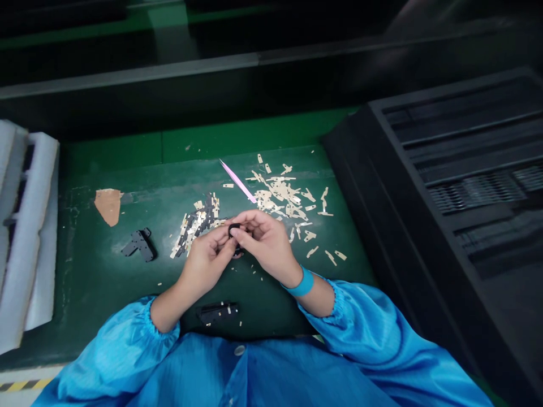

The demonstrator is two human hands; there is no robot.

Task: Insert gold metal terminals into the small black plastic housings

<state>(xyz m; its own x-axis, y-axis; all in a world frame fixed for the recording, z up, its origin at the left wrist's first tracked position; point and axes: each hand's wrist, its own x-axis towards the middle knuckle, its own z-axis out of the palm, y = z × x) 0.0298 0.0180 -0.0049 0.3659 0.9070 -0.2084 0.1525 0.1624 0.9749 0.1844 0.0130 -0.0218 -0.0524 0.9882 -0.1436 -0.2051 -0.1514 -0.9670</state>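
Note:
Both hands meet over the middle of the green mat, closed around a small black part (234, 228) that is mostly hidden by the fingers. My left hand (210, 251) pinches it from the left; my right hand (269, 240), with a blue band at the wrist, grips from the right with the thumb on top. Just beyond the left hand lies a heap of black and cream strips (197, 223). Past the right hand spreads a loose pile of thin cream pieces (284, 195). Pink tweezers (238, 181) rest between the two piles.
On the left of the mat (97, 271) lie some black plastic parts (139, 244) and a brown scrap (108, 206). Another black part (218, 312) sits near my body. White foam (38, 226) stands at the left edge, a large black slotted tray (407, 186) at the right.

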